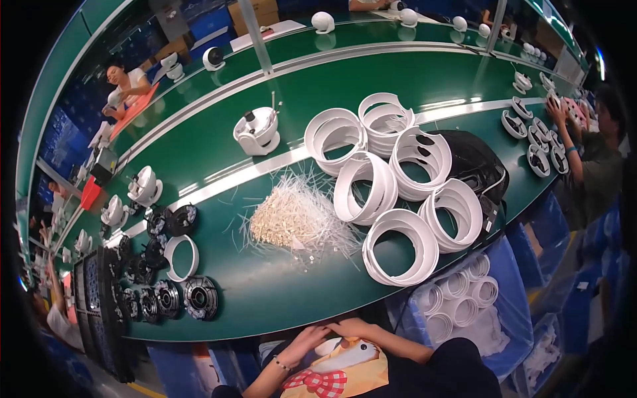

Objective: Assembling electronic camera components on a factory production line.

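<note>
My left hand [310, 343] and my right hand [352, 329] rest close together in front of my body, just below the table's near edge. Their fingers point inward and nearly meet, lying fairly flat; nothing shows in either hand. Under them is a yellow cartoon print with a red checked bow. On the table beyond sits a heap of thin white strips with small cream pieces [282, 222]. Stacks of white plastic rings [401, 249] stand to its right. To its left, a single white ring [182, 259] lies beside several round black parts [200, 298].
A white camera-like housing [257, 132] stands on the green belt behind the metal rail. A black mesh bag [468, 162] lies behind the rings. Black trays [96, 298] stand at left. A blue lined bin [507, 285] holds more rings at lower right. Co-workers sit around the line.
</note>
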{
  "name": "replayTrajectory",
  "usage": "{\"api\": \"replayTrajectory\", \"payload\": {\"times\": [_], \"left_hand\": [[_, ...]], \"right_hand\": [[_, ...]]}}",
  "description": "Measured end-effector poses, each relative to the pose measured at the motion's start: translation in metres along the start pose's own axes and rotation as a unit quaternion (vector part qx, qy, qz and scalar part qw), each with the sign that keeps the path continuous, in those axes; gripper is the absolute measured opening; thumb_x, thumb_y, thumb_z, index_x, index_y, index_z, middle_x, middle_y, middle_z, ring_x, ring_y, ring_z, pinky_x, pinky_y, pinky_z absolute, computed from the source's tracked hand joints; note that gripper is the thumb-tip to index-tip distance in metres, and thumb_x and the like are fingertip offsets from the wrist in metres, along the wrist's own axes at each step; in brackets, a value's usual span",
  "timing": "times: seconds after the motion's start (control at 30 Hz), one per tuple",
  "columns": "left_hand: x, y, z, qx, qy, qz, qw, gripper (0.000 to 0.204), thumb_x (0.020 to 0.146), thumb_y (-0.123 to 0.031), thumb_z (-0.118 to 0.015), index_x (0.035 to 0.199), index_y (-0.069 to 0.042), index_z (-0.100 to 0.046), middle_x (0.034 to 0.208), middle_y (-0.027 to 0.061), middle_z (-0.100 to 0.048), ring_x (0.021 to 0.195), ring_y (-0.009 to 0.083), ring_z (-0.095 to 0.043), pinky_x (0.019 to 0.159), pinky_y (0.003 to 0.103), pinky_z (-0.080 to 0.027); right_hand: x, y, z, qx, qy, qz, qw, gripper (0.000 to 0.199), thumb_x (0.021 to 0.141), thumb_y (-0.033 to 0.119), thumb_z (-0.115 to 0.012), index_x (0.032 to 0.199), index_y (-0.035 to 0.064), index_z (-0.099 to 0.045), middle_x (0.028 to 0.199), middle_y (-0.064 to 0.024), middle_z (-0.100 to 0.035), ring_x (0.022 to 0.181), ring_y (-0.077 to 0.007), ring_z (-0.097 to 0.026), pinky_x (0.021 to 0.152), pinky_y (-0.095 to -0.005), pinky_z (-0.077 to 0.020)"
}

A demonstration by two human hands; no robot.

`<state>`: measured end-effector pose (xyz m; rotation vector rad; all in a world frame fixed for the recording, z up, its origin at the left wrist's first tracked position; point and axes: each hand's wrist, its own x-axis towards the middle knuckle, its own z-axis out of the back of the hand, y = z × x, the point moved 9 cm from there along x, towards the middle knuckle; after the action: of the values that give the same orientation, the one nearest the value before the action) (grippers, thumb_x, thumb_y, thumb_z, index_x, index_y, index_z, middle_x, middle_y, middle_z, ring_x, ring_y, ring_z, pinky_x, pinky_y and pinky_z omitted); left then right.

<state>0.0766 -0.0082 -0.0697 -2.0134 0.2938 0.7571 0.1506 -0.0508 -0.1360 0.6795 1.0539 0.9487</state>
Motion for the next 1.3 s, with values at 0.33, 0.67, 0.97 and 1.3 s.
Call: {"api": "replayTrajectory", "payload": {"times": [0.33,0.67,0.97,1.3], "left_hand": [[-0.096,-0.174,-0.038,-0.198,0.327,-0.215,0.899,0.08,0.08,-0.062,-0.028,0.135,-0.007,-0.008,0.14,0.0171,-0.01,0.128,0.0276,-0.016,0.101,0.049,-0.017],[-0.151,-0.219,-0.033,-0.309,0.464,-0.261,0.788,0.081,0.08,-0.065,-0.017,0.135,-0.01,0.006,0.139,0.0105,0.019,0.13,0.023,0.012,0.099,0.056,-0.001],[-0.154,-0.229,-0.009,-0.432,0.479,-0.231,0.729,0.084,0.078,-0.067,-0.021,0.135,-0.011,0.003,0.14,0.0123,0.014,0.13,0.0244,0.01,0.1,0.055,-0.001],[-0.146,-0.256,0.058,-0.513,0.393,-0.291,0.705,0.081,0.078,-0.066,-0.023,0.136,-0.016,0.004,0.139,0.0115,0.017,0.13,0.0222,0.01,0.1,0.056,-0.003]], "right_hand": [[-0.105,0.186,0.119,0.195,-0.198,0.262,0.924,0.03,0.077,0.005,-0.055,0.106,-0.0036,-0.052,0.108,-0.0165,-0.054,0.097,-0.0228,-0.055,0.084,-0.0323,-0.0424],[-0.086,0.275,0.105,0.405,-0.207,0.43,0.78,0.035,0.089,0.019,-0.037,0.112,-0.0058,-0.043,0.121,-0.0236,-0.041,0.107,-0.029,-0.047,0.093,-0.039,-0.0356],[-0.067,0.294,0.1,0.35,-0.225,0.417,0.808,0.033,0.089,0.019,-0.036,0.11,-0.0047,-0.045,0.119,-0.0226,-0.043,0.104,-0.0273,-0.05,0.092,-0.0386,-0.0368],[-0.008,0.343,0.089,0.656,0.014,0.414,0.63,0.085,0.078,0.061,-0.035,0.135,0.0062,-0.005,0.14,-0.0157,0.007,0.13,-0.0314,0.006,0.104,-0.0451,-0.004]]}}
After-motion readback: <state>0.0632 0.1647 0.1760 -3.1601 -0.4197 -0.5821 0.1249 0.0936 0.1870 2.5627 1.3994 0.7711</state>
